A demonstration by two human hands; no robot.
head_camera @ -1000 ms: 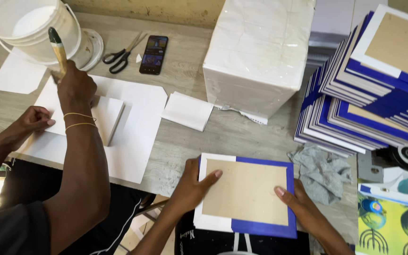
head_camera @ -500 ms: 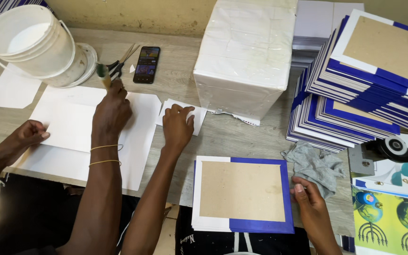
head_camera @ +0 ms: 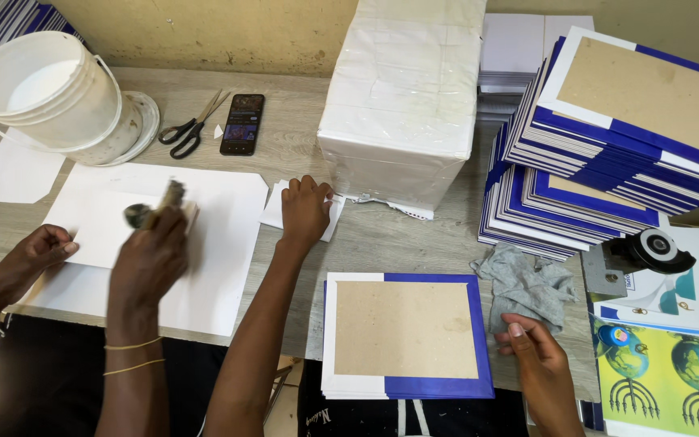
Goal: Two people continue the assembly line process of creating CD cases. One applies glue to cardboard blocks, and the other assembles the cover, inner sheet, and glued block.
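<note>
The left hand (head_camera: 305,210) lies flat, fingers spread, on small white paper sheets (head_camera: 275,212), while the right hand (head_camera: 531,352), loosely curled and empty, waits beside the grey rag (head_camera: 523,283).

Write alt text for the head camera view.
The person's left hand presses a small stack of white sheets on a grey table; the right hand rests beside a blue-edged board cover. To the left, a co-worker's hand brushes a white sheet.

I see grey wood-grain worktop (head_camera: 414,243), worn. Yellowish scuffed wall (head_camera: 204,32) right behind far edge. Light even, soft shadows. Dark under near edge, floor unclear.
</note>
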